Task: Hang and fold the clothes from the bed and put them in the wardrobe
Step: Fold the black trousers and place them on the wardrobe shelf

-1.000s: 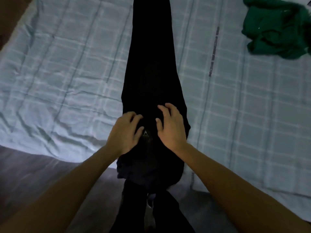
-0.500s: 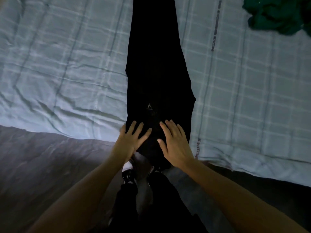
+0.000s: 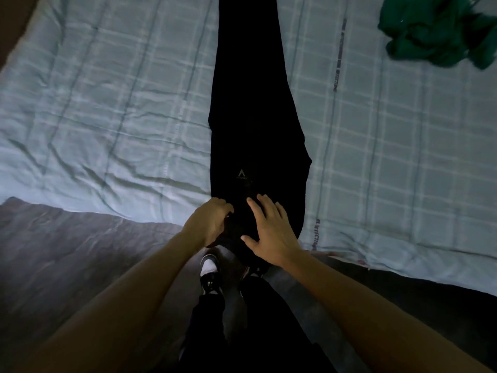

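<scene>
Black trousers, folded lengthwise with a small triangular logo, lie stretched away from me across the bed. Their waist end hangs over the near bed edge. My left hand curls around the left side of that waist end, its fingers closed on the cloth. My right hand lies flat on the waist, fingers spread, gripping nothing. A crumpled green garment sits at the far right of the bed.
The bed carries a pale blue checked sheet with creases at the left. Wooden floor shows below the bed edge. My feet in black and white shoes stand close to the bed.
Both hands slid down the trousers from the logo area to the waist end. My left hand has gone from flat with spread fingers to curled on the cloth.
</scene>
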### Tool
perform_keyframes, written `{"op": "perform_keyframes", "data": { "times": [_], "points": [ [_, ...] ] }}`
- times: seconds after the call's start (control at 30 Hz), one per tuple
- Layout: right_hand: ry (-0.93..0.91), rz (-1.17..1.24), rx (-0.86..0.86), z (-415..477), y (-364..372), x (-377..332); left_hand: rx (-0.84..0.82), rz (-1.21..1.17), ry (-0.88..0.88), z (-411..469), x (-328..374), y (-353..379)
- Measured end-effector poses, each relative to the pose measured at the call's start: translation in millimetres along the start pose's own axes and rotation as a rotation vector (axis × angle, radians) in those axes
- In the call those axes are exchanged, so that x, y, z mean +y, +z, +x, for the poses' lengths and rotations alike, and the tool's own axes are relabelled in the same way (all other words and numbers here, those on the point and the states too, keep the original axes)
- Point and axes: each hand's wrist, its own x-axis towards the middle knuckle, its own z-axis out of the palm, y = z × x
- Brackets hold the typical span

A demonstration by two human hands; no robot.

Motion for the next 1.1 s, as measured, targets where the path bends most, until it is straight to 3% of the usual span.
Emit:
{"op": "perform_keyframes", "data": {
  "times": [0.13,0.33,0.5,0.7,0.9,1.0,1.1],
  "points": [
    [0.062,-0.030,-0.029,-6,17,-7,0.100,-0.131,-0.046,-1,-1,-5],
    [0.106,-0.049,0.142,10,13,-5,0.112,-0.135,-0.028,-6,5,-7],
    [0.050,0.032,0.108,19,3,5,0.102,0.225,0.200,-29,-3,14],
    [0.030,0.105,0.070,22,-22,10,0.079,0.568,0.324,-44,-13,33],
    [0.168,0.480,-0.055,29,-60,16,0.053,0.611,0.166,-45,4,53],
    [0.198,0.525,-0.084,29,-65,16,-0.050,0.606,0.037,-31,20,65],
    [0.266,0.555,-0.086,29,-59,16,-0.043,0.661,-0.001,-24,24,73]
  ]
}}
